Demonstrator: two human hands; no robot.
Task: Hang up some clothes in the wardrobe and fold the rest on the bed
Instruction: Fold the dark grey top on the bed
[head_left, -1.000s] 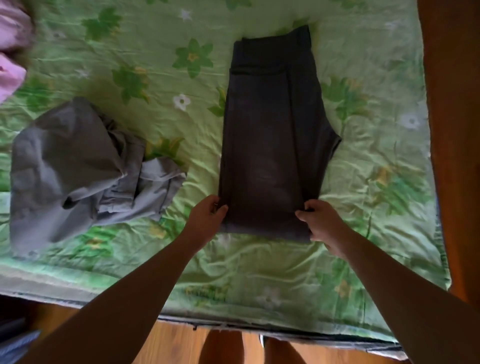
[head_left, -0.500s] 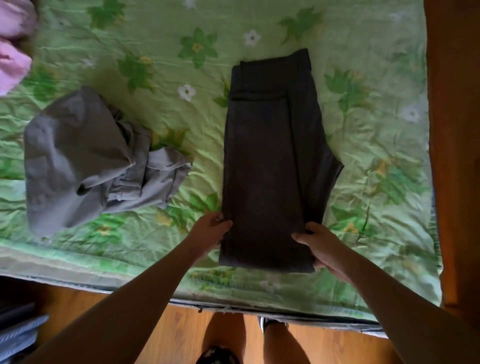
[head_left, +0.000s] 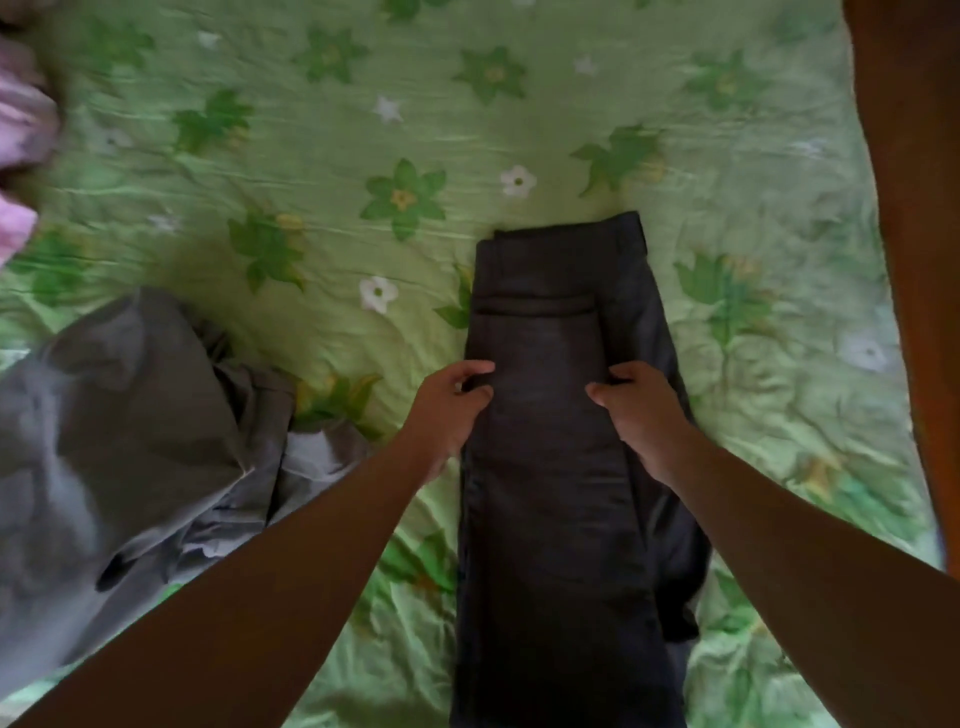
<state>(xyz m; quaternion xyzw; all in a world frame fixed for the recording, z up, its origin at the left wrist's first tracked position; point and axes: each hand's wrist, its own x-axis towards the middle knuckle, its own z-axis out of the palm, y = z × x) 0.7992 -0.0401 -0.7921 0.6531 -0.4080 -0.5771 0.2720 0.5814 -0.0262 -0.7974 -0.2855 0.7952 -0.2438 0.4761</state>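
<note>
Dark grey trousers (head_left: 550, 519) lie lengthwise on the bed's green flowered sheet (head_left: 363, 130), folded into a narrow strip with the waistband at the far end. My left hand (head_left: 449, 410) pinches the folded edge on the strip's left side. On the right side, my right hand (head_left: 641, 410) grips the same edge. Both hands sit about a third of the way down from the waistband. The fold they hold lies over the lower part of the trousers.
A crumpled light grey garment (head_left: 119, 457) lies on the sheet to the left, beside my left forearm. Pink fabric (head_left: 21, 156) shows at the far left edge. A brown wooden bed frame (head_left: 914, 208) runs along the right side.
Both hands have carried the near end of the trousers away from me toward the waistband, doubling the strip over. The view has moved closer to the bed.
</note>
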